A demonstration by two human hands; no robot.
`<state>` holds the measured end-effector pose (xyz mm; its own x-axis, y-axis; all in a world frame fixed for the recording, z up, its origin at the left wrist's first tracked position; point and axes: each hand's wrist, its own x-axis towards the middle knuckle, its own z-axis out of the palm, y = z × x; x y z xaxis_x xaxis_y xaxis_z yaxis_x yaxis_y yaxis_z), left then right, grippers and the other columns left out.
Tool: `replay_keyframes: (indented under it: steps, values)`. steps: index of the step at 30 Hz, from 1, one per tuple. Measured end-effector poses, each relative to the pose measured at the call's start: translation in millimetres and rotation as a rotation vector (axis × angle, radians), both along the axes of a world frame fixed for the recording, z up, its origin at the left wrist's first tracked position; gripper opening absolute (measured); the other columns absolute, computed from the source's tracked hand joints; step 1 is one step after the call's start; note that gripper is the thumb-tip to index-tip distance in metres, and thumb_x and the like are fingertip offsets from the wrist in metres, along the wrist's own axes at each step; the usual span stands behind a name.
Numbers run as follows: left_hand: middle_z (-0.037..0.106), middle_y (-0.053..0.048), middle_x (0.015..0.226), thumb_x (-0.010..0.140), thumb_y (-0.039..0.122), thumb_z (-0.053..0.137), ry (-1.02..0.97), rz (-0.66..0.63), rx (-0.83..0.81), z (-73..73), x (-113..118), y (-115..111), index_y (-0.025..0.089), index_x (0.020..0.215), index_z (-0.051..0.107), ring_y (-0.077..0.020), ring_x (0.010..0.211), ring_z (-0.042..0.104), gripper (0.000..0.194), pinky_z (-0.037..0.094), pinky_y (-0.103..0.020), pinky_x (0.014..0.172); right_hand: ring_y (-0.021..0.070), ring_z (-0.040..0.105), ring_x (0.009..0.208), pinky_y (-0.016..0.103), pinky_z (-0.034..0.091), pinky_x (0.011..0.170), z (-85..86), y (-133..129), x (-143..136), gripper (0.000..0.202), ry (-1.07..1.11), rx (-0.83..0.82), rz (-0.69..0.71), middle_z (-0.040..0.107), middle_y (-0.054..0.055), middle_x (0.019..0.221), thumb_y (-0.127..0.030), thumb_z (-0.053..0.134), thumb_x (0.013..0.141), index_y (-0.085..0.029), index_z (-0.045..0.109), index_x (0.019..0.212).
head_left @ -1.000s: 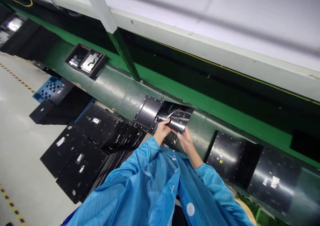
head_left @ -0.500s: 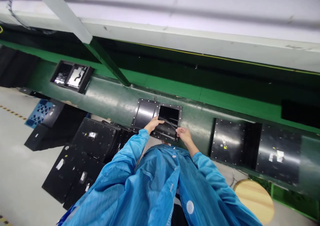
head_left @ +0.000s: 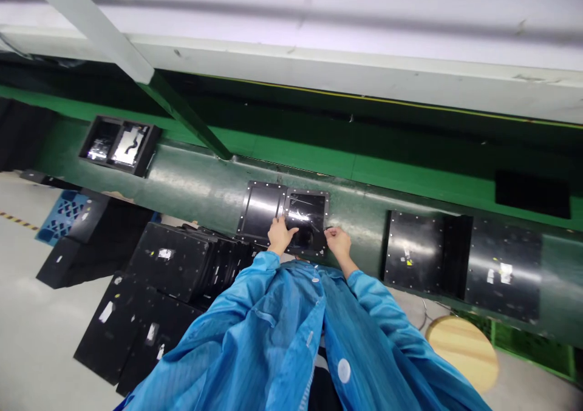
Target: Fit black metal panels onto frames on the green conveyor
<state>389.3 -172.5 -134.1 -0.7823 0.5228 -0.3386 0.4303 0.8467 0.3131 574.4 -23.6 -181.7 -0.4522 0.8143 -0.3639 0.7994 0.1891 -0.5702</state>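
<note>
Gently, let your left hand bear down flat and light: it lies spread at the seam of the black studded frame, thumb well apart from the fingers and reaching right over the glossy dark sheet, with nothing seen clasped in it. Your right hand is bunched narrow at the frame's outer edge, thumb close to the fingers; whether anything is pinched there, you cannot tell from this view. The sheet lies between your two hands and just beyond them, inside the studded border. A steady left hand should stop it sliding, while the right does best working at the edge alone, since dragging fingers could smear or crease the gloss. Check the corners nearest your wrists, where a raised bit might hide. Mind the black plates, well to the right of your right hand.
</note>
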Motion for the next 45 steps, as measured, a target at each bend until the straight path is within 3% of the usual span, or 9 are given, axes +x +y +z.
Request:
replay_keyframes:
  steps: [5, 10, 16, 25, 30, 33, 36, 41, 45]
  values:
    - [0.075, -0.019, 0.111, 0.086, 0.047, 0.081, -0.104, -0.101, -0.186, -2.6, 9.6, -29.7, 0.015, 0.126, 0.059, -0.0342, 0.108, 0.074, 0.056, 0.051, -0.036, 0.085, 0.0241, 0.073, 0.095, 0.029, 0.047, 0.074, 9.3, -19.1, 14.9, 0.042, -0.156, -0.069, 0.05, 0.078, 0.005, 0.096, -0.043, 0.089, 0.078, -0.024, 0.066, 0.108]
    - [0.074, -0.012, 0.107, 0.086, 0.043, 0.082, -0.1, -0.242, -0.055, -23.0, 24.0, -32.7, 0.02, 0.112, 0.056, -0.0292, 0.104, 0.073, 0.043, 0.049, -0.032, 0.083, 0.0204, 0.07, 0.089, 0.028, 0.041, 0.071, 11.5, -24.5, 44.7, 0.043, -0.161, -0.126, -0.005, 0.075, 0.002, 0.094, -0.035, 0.092, 0.076, -0.024, 0.06, 0.104]
    - [0.068, 0.0, 0.092, 0.08, 0.034, 0.085, -0.267, -0.36, 0.079, -36.9, 25.3, -30.4, 0.025, 0.108, 0.05, -0.0215, 0.089, 0.071, 0.046, 0.046, -0.027, 0.076, 0.0165, 0.064, 0.083, 0.025, 0.039, 0.07, 4.2, -21.6, 78.8, 0.047, -0.109, -0.178, -0.037, 0.07, -0.001, 0.093, -0.025, 0.094, 0.07, -0.024, 0.055, 0.096]
    - [0.075, 0.0, 0.088, 0.076, 0.036, 0.09, -0.324, -0.29, -0.186, -21.5, 16.7, -2.6, 0.026, 0.087, 0.053, -0.0239, 0.093, 0.074, 0.04, 0.046, -0.029, 0.077, 0.0176, 0.063, 0.082, 0.026, 0.038, 0.07, -0.2, -16.2, 74.2, 0.051, -0.13, -0.206, -0.074, 0.066, -0.003, 0.086, -0.025, 0.096, 0.066, -0.025, 0.054, 0.095]
    - [0.076, -0.001, 0.088, 0.079, 0.041, 0.088, -0.29, -0.251, -0.209, -17.8, 23.3, -6.9, 0.026, 0.091, 0.058, -0.0218, 0.09, 0.074, 0.035, 0.046, -0.028, 0.075, 0.0198, 0.067, 0.089, 0.027, 0.041, 0.074, -2.3, -25.0, 80.0, 0.048, -0.091, -0.156, -0.039, 0.07, 0.002, 0.1, -0.03, 0.092, 0.075, -0.025, 0.057, 0.107]
    - [0.078, -0.003, 0.093, 0.079, 0.046, 0.088, -0.284, -0.303, -0.243, -14.9, 18.9, -4.9, 0.025, 0.095, 0.064, -0.0233, 0.095, 0.074, 0.035, 0.048, -0.029, 0.079, 0.0222, 0.068, 0.09, 0.029, 0.043, 0.074, -8.2, -20.8, 84.9, 0.048, -0.096, -0.149, 0.035, 0.072, 0.005, 0.103, -0.034, 0.089, 0.078, -0.023, 0.058, 0.113]
    - [0.078, -0.008, 0.097, 0.081, 0.057, 0.084, -0.243, -0.368, -0.252, -8.7, -3.3, 21.1, 0.024, 0.095, 0.07, -0.0271, 0.101, 0.073, 0.039, 0.049, -0.031, 0.085, 0.024, 0.069, 0.088, 0.031, 0.045, 0.075, -11.9, 12.1, 73.9, 0.053, -0.071, -0.138, 0.063, 0.073, 0.005, 0.097, -0.04, 0.089, 0.078, -0.022, 0.06, 0.119]
    - [0.073, -0.011, 0.122, 0.092, 0.051, 0.076, -0.06, -0.349, 0.162, -2.7, -57.9, 103.7, 0.022, 0.133, 0.064, -0.0242, 0.113, 0.069, 0.052, 0.049, -0.031, 0.096, 0.0247, 0.07, 0.095, 0.038, 0.053, 0.088, 0.4, 101.2, 13.4, 0.068, 0.151, 0.122, -0.044, 0.066, 0.015, 0.131, -0.046, 0.076, 0.089, -0.019, 0.053, 0.147]
    - [0.074, -0.006, 0.109, 0.082, 0.039, 0.085, -0.114, -0.405, 0.19, -11.7, -80.4, 148.7, 0.023, 0.125, 0.068, -0.0224, 0.104, 0.069, 0.049, 0.049, -0.03, 0.093, 0.0251, 0.068, 0.101, 0.036, 0.052, 0.092, 7.9, 140.8, -19.3, 0.049, 0.107, 0.174, 0.066, 0.065, 0.012, 0.124, -0.04, 0.079, 0.087, -0.022, 0.068, 0.131]
